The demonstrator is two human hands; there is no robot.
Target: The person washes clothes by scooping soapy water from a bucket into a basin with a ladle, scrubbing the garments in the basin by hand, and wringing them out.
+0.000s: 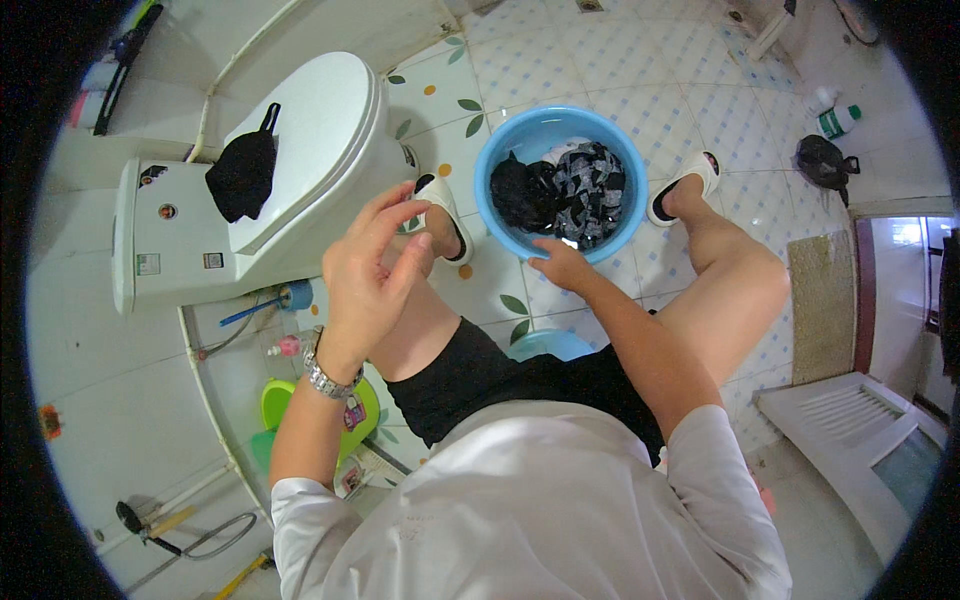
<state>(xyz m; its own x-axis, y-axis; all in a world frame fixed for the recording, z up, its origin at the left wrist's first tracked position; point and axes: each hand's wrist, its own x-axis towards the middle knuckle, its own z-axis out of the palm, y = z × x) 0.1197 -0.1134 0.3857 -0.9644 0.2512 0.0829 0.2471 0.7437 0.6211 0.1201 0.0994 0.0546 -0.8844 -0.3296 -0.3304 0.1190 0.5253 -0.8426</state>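
A light-blue plastic basin (486, 214) stands on the tiled floor between my feet. Dark clothes (525, 191) and a black-and-grey patterned garment (591, 191) lie bunched inside it, with a bit of white cloth (568, 150) behind them. My right hand (561, 264) grips the basin's near rim. Raised to the left of the basin, my left hand (384, 259) holds nothing, its fingers bent and apart. A metal-band watch (330, 376) circles that wrist. Beyond this hand, a black garment with a strap (244, 176) lies across the closed toilet lid (322, 112).
The white toilet (187, 232) fills the left side. A blue toilet brush (259, 309), a pink-capped bottle (289, 345) and a green basin (366, 409) are along the left wall. At right are bottles (838, 121), a black bag (823, 161) and a louvred door (847, 420).
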